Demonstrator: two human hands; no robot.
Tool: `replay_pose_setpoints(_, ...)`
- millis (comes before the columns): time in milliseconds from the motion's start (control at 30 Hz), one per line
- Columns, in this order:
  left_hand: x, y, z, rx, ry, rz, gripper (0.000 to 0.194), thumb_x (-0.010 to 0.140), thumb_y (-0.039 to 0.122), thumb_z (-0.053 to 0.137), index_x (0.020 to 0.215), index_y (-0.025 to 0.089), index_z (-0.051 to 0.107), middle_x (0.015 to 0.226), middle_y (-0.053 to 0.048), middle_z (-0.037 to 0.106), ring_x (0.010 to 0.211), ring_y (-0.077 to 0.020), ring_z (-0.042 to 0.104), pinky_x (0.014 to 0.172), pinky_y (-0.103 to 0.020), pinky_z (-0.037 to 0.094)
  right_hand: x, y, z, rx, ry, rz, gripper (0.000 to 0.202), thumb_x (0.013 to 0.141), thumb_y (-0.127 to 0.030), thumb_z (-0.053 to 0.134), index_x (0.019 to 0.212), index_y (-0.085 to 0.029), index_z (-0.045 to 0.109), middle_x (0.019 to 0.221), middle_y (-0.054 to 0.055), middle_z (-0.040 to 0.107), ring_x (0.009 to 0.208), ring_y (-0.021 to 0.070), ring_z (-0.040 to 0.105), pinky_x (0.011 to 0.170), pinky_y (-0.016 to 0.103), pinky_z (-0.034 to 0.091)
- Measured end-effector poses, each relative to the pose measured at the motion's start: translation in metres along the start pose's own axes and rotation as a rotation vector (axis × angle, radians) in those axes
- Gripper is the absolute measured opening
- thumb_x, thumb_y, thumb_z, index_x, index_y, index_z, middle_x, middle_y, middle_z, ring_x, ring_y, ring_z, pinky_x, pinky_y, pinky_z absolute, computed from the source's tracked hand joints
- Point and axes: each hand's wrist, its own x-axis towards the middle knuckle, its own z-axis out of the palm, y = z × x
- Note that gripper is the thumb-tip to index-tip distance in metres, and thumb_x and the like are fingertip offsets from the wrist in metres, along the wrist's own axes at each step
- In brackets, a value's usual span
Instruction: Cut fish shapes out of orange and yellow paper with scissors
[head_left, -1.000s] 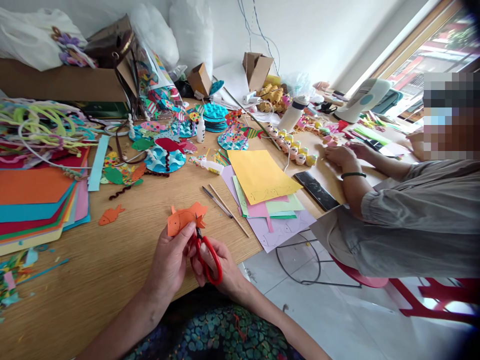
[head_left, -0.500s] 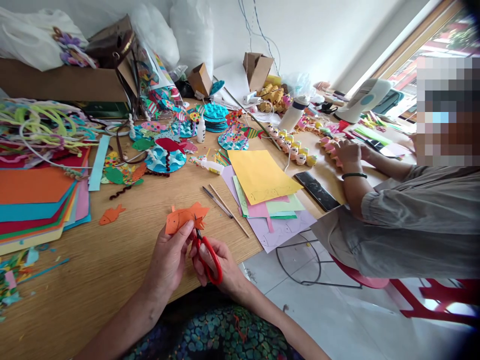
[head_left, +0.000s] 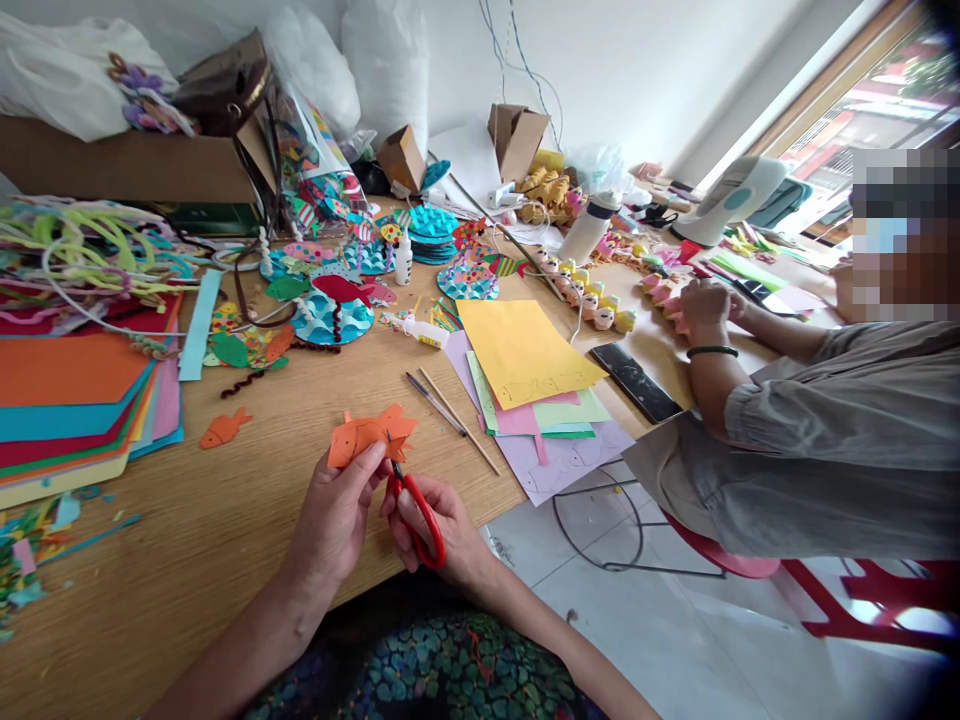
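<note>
Orange paper (head_left: 352, 440), thin, jagged-edged and marked with a fish outline, is nearer than the smooth yellow sheet (head_left: 525, 350) and to its left, pinched by the left hand (head_left: 337, 510); the right hand (head_left: 455, 535) grips scissors (head_left: 433, 528) with looped red handles.

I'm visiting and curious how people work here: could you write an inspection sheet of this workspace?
Surface: wooden table, paper scraps at left.
Job's things: orange paper with drawn fish outline; red-handled scissors at its edge.
Clutter: paper stack, white bottle lying down, black phone.
Grip: left hand pinches the orange paper; right hand holds the scissors.
Cables: white cord on the table, thin hanging wires.
Surroundings: co-worker at right, window beyond.
</note>
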Motion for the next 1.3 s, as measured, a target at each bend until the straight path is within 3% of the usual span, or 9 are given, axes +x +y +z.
replay_pose_setpoints(500, 0.0, 0.0044, -0.0013, 0.008, -0.014, 0.005, 0.017, 0.055, 0.024, 0.079, 0.06, 0.016, 0.065, 0.059, 0.003, 0.064, 0.058, -0.0104, 0.056, 0.058, -0.021, 0.049, -0.0008, -0.005, 0.0004, -0.102, 0.012, 0.042, 0.049, 0.075, -0.061, 0.059, 0.076, -0.012, 0.061, 0.043, -0.007, 0.047, 0.032, 0.0037, 0.04, 0.033, 0.016, 0.027)
replay_pose_setpoints(900, 0.002, 0.0033, -0.0042, -0.008, -0.015, 0.037, 0.014, 0.059, 0.022, 0.077, 0.067, 0.017, 0.066, 0.068, 0.003, 0.065, 0.064, -0.0109, 0.059, 0.063, -0.024, 0.05, -0.0007, -0.0013, -0.0036, -0.187, 0.043, 0.062, 0.036, 0.079, -0.048, 0.062, 0.077, -0.012, 0.061, 0.044, -0.007, 0.046, 0.032, 0.0043, 0.04, 0.032, 0.015, 0.029)
replay_pose_setpoints(1300, 0.0026, 0.0084, -0.0038, 0.022, -0.021, 0.027, 0.013, 0.057, 0.021, 0.075, 0.065, 0.017, 0.065, 0.064, 0.003, 0.065, 0.061, -0.0115, 0.058, 0.058, -0.023, 0.05, -0.0029, -0.0016, -0.0047, -0.296, 0.07, 0.03, 0.034, 0.079, -0.048, 0.061, 0.072, -0.015, 0.055, 0.047, -0.007, 0.043, 0.039, 0.005, 0.036, 0.036, 0.017, 0.027)
